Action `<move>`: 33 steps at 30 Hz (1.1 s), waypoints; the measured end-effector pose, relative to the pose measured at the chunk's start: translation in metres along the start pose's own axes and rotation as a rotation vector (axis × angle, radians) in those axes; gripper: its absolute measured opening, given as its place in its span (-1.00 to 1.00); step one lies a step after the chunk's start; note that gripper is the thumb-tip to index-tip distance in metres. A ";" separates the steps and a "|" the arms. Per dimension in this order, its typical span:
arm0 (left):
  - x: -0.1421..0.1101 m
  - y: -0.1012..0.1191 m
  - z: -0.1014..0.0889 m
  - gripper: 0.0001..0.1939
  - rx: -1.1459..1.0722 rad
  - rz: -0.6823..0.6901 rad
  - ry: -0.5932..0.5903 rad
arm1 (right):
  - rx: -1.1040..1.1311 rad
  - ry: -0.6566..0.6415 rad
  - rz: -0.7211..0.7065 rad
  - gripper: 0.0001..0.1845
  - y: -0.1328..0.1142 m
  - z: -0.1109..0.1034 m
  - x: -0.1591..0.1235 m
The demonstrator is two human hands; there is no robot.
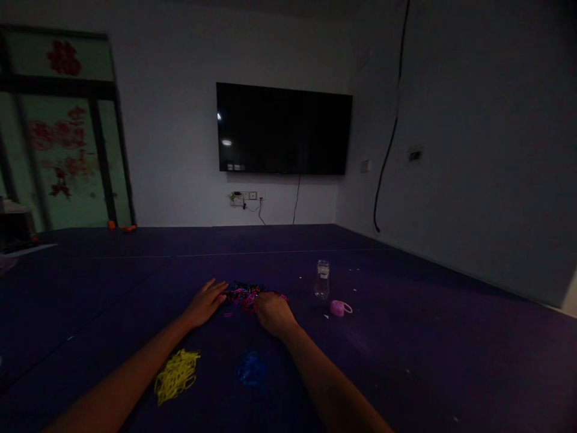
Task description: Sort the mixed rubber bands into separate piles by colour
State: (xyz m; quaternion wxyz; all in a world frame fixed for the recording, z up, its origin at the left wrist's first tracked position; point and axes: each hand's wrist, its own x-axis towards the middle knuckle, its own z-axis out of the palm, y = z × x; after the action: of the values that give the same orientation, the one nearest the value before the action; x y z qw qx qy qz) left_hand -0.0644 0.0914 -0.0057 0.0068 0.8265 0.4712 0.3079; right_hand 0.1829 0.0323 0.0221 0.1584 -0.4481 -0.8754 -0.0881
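Note:
A loose heap of mixed pink, red and black rubber bands [243, 294] lies on the dark purple surface in front of me. My left hand [208, 302] rests at the heap's left edge, fingers stretched out and apart. At the right side of the heap, my right hand [274, 314] is bent down with its fingers curled into the bands; the fingertips are hidden, so what they pinch cannot be seen. Nearer to me, a pile of yellow rubber bands [177, 376] lies by my left forearm. A smaller blue pile [252, 368] sits between my forearms.
A clear bottle [321, 281] stands uncapped to the right of the heap. Beside it lies a pink cap with a loop [337, 308]. Small white scraps [326, 316] dot the surface. A television [283, 129] hangs on the far wall, and a glass door [58, 156] is at left.

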 end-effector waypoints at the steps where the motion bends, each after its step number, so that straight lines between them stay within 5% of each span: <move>1: 0.000 -0.002 0.002 -0.58 0.032 -0.003 -0.032 | 0.003 0.001 0.002 -0.71 0.000 0.000 0.000; 7: 0.001 -0.010 0.009 -0.55 0.093 -0.014 -0.129 | -0.014 0.000 0.017 -0.72 0.000 0.001 -0.001; 33: 0.004 -0.010 0.010 -0.68 -0.083 0.006 -0.035 | -0.035 0.020 0.015 -0.70 -0.001 -0.001 -0.002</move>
State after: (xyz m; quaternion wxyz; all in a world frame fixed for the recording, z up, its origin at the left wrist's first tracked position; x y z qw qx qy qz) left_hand -0.0658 0.1030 -0.0153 0.0485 0.8322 0.4554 0.3127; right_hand 0.1829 0.0302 0.0221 0.1598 -0.4562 -0.8688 -0.1068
